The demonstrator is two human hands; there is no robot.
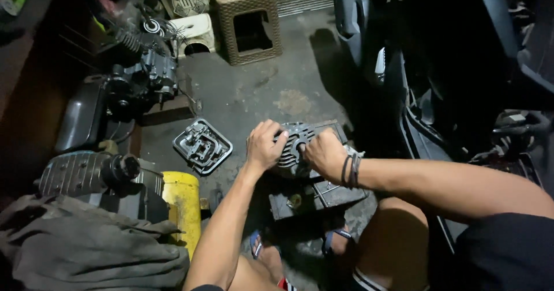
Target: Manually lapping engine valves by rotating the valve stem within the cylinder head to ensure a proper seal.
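At centre frame, a finned metal engine cylinder head (297, 144) rests on a dark block on the concrete floor (288, 77). The left hand (264, 147) and right hand (325, 154) clamp curled fingers on opposite edges. It looks heavy, rigid and greasy; the outer fins offer grip. Its underside is hidden, and the right of the frame is too dark to read.

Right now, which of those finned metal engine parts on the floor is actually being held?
The round finned cylinder part at centre, gripped by the left hand and right hand. The ribbed grey engine part lies untouched at far left.
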